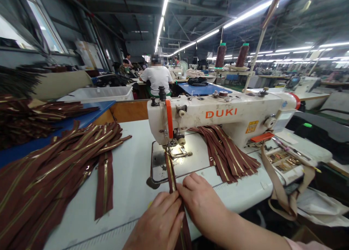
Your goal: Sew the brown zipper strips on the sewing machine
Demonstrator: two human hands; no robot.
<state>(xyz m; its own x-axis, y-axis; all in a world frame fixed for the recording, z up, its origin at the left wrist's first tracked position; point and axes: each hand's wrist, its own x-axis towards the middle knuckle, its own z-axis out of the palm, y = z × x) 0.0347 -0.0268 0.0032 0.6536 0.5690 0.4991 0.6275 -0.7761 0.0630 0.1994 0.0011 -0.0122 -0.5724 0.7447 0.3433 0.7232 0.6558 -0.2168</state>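
A brown zipper (170,170) with gold teeth runs from beneath the needle area of a white sewing machine (196,115) toward me and over the table's front edge. My left hand (160,219) is closed on the zipper from the left, its fingers laid across the tape. On the other side my right hand (203,201) grips the same zipper, fingertips close to those of my left hand. The fingertips' undersides are hidden. Light from the machine falls on the metal needle plate (185,161) around the zipper's far end.
Many loose brown zippers (62,162) are heaped at the left. Another bunch (226,151) lies under the machine arm. At the right are a tray of small metal parts (283,161) and a beige strap (278,195). A person in white (156,77) sits ahead.
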